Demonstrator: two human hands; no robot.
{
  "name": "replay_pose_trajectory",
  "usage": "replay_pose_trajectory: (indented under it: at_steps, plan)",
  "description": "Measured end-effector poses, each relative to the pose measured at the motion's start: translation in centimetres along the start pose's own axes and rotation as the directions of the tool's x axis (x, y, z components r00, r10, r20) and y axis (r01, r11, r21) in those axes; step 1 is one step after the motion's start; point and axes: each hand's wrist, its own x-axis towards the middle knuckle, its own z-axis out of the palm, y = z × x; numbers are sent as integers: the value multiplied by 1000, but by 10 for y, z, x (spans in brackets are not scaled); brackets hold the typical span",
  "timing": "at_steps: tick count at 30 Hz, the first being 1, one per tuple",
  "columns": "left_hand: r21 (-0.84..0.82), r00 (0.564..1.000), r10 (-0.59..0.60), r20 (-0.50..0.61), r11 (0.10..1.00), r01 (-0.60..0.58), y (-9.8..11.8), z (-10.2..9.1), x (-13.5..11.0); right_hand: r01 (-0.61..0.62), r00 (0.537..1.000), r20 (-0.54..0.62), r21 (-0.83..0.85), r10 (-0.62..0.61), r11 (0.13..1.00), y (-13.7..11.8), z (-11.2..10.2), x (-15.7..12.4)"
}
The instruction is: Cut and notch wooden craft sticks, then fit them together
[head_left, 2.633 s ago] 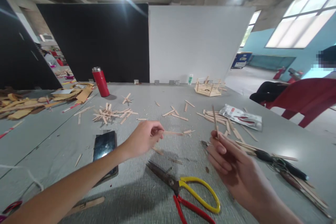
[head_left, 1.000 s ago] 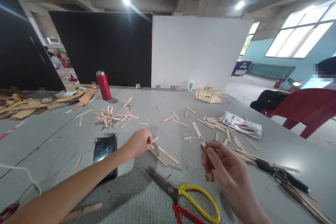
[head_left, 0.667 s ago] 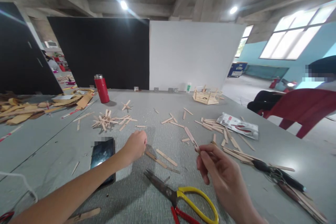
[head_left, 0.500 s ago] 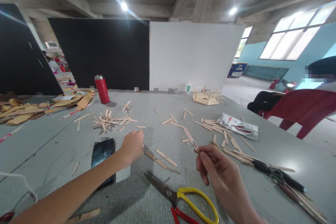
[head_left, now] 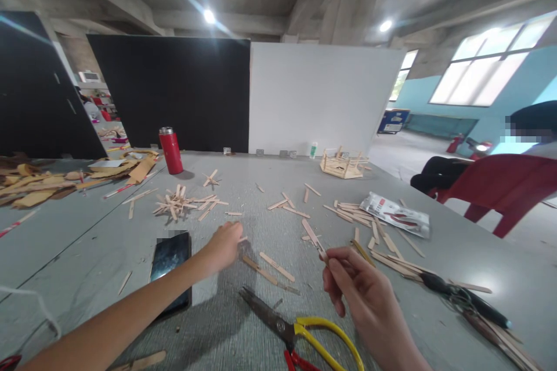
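My left hand (head_left: 223, 248) is closed over the table, its fingers turned away from me. A short end of a craft stick (head_left: 243, 239) pokes out beside its fingertips; the rest is hidden. Between thumb and fingers, my right hand (head_left: 359, 290) pinches a pale craft stick (head_left: 310, 232) that points up and to the left. Two craft sticks, one light (head_left: 277, 266) and one darker (head_left: 260, 270), lie between my hands. Closer to me rest shears (head_left: 282, 327) with one yellow and one red handle, their blades pointing left.
A phone (head_left: 172, 266) lies under my left forearm. Piles of craft sticks (head_left: 174, 204) surround my hands, with a silver packet (head_left: 395, 214) and dark-handled tool (head_left: 467, 295) at right. Farther back stand a red bottle (head_left: 170, 152) and a stick frame (head_left: 342, 165). A person sits on a red chair (head_left: 500, 185).
My left hand has shifted slightly right, and the small stick end now shows at its fingertips. The right hand has moved slightly, still pinching its stick. The whole view has dipped a little lower.
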Motion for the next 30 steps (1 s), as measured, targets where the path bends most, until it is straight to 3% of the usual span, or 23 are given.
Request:
replay_pose_trajectory:
  at_steps: [6, 11, 21, 30]
  plan:
    - [-301, 958, 286, 3, 914, -272, 46, -29, -32, -59, 997, 63, 67, 55, 996, -4, 2, -4]
    - [-487, 921, 389, 29, 810, -327, 82, -50, -61, -108, 990, 101, 139, 95, 984, -11, 5, -11]
    - [-591, 918, 396, 28, 747, -304, 91, -54, -72, -177, 973, 194, 291, 124, 940, -10, 5, -13]
    - [-687, 909, 414, 54, 676, -267, 98, -51, -79, -354, 913, 348, 424, 211, 834, -18, 10, -19]
